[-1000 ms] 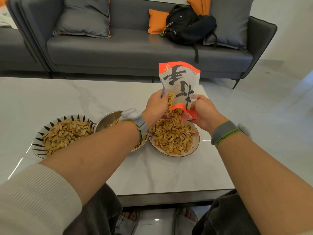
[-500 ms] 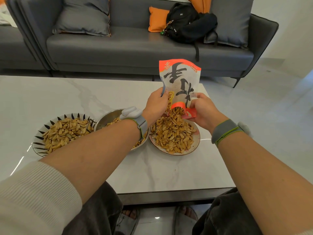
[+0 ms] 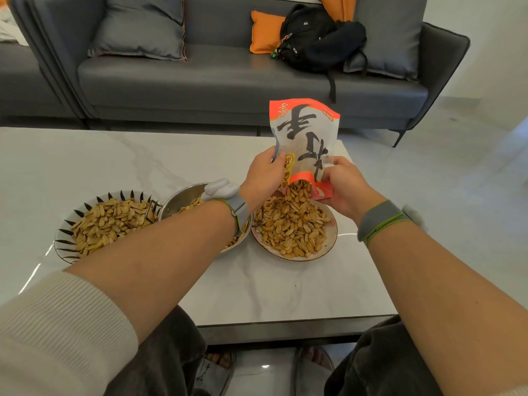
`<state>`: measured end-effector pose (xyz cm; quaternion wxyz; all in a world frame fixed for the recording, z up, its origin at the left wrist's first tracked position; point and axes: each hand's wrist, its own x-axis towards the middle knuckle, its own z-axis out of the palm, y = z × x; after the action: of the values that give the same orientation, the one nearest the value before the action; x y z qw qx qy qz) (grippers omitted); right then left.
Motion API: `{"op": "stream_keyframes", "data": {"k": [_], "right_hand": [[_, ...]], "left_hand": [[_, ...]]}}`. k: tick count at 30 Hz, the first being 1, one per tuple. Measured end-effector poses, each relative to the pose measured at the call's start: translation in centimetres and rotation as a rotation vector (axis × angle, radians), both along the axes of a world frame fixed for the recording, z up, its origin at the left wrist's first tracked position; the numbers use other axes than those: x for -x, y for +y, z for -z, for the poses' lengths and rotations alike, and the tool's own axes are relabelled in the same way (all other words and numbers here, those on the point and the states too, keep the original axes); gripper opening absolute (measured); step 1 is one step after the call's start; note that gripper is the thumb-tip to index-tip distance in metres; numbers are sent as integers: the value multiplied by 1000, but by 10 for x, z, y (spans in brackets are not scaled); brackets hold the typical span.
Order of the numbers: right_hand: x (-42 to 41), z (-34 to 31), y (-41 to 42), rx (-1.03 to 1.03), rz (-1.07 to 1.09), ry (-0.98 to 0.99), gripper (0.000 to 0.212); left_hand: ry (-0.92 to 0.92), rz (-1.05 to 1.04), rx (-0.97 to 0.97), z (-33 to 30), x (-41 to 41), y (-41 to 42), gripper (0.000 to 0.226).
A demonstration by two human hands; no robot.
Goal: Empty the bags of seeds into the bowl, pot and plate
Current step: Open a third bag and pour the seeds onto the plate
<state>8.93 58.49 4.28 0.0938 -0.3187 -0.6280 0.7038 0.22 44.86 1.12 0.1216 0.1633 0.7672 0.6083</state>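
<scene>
I see the striped bowl (image 3: 64, 241) heaped with seeds, the steel pot (image 3: 183, 195) holding some, and the plate (image 3: 328, 241) piled full; my left hand (image 3: 264, 178) and right hand (image 3: 347, 185) each pinch the bag (image 3: 307, 138), held upside down above the plate, long axis upright, mouth spilling seeds

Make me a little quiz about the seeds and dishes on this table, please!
1. True or false: the bag is held upside down over the plate.
2. Which dish is farthest left? A the pot, B the bowl, C the plate.
3. Fill in: both the left hand and the right hand grip the ____.

Key: 1 true; 2 B; 3 bag.
</scene>
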Motion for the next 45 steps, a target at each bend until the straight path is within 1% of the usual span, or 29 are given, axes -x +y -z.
{"op": "stream_keyframes", "data": {"k": [3, 5, 10, 12, 20, 27, 38, 41, 45], "right_hand": [[-2, -1, 4, -1, 10, -2, 59], [-2, -1, 3, -4, 6, -4, 59], [-2, 2, -5, -30, -14, -31, 55], [-1, 3, -4, -24, -6, -32, 56], [1, 0, -1, -38, 28, 5, 57], [1, 1, 0, -51, 35, -10, 56], [-1, 10, -3, -38, 23, -32, 37], [-1, 10, -1, -42, 30, -28, 40], [1, 8, 5, -21, 48, -8, 51]], "left_hand": [[-13, -2, -23, -4, -2, -1, 32], [-17, -3, -22, -3, -3, -1, 32], [8, -17, 21, 5, -1, -1, 42], [12, -18, 30, 6, -1, -1, 43], [11, -18, -16, -1, -1, -2, 34], [-22, 4, -17, -2, -1, -2, 31], [6, 35, 50, 7, -1, -6, 34], [9, 35, 28, 5, -2, -6, 33], [-9, 17, -7, -2, -2, -5, 32]]}}
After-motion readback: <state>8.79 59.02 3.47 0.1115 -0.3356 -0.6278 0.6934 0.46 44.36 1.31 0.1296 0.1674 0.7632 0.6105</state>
